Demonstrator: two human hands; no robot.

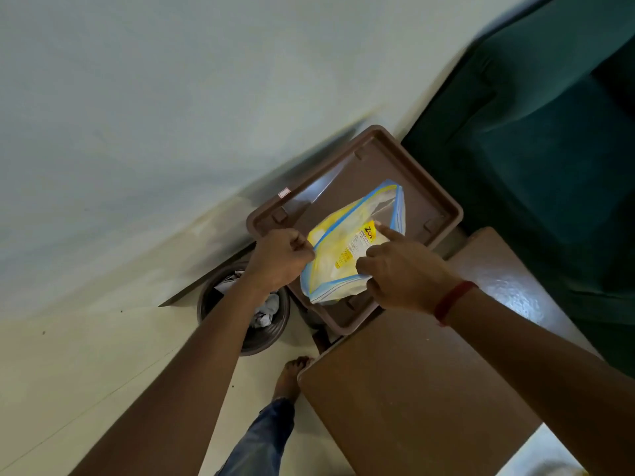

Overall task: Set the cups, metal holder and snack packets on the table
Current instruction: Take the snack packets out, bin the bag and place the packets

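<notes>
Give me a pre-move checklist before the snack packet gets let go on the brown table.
1. Left hand grips packet edge: ok, fist closed on the left edge.
2. Right hand controls the snack packet: ok, it holds the lower edge, forefinger on the label.
3. Packet over the table: ok, within the raised rim.
4. Packet lying flat: cannot tell.
5. Zip seal closed: cannot tell.
6. Waste bin clear of packet: ok, it stands on the floor beside the table.
</notes>
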